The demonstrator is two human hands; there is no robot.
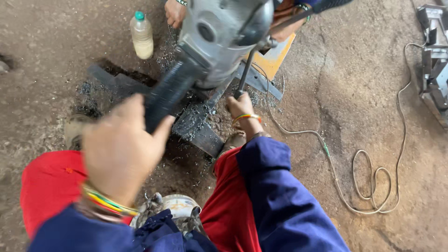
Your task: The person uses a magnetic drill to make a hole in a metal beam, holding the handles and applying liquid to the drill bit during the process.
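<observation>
A large grey power drill (219, 37) stands over dark steel bars (198, 128) lying on the dirt floor. My left hand (122, 147) grips the drill's black side handle (167, 95) near its end. My right hand (241, 106) is closed round a thin dark rod (246, 72) that runs down from the drill body. Both my wrists carry coloured bangles, and my sleeves are blue. Metal shavings lie around the bars. The drill bit itself is hidden behind the drill body.
Another person's hand (175, 11) reaches in at the top, beside a plastic bottle (142, 35) of cloudy liquid. An orange plate (275, 58) lies behind the drill. A pale cable (368, 177) loops over the floor to the right. Metal frames (434, 56) stand at the far right.
</observation>
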